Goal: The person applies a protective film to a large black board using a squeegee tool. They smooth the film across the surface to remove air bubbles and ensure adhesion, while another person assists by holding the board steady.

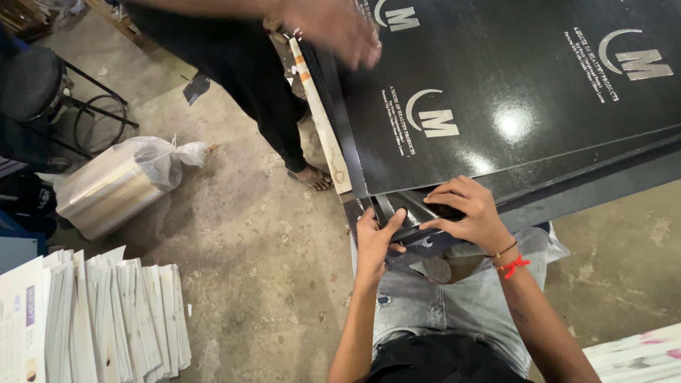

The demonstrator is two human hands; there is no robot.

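Note:
A stack of large glossy black printed sheets (511,92) with pale lettering lies across the upper right, over a wooden edge strip (320,120). My left hand (374,241) pinches the near corner of the lower black sheets (404,209) from the left, thumb on top. My right hand (464,213), with a red thread and dark band at the wrist, presses its fingers onto the same corner from above. Another person's hand (333,28), blurred, hovers over the far left corner of the stack.
The other person stands in dark trousers (248,78) with a sandalled foot (312,177) on the concrete floor. A plastic-wrapped roll (117,184) lies at left, a fanned pile of white printed sheets (99,319) at bottom left, a dark stool (32,81) at top left.

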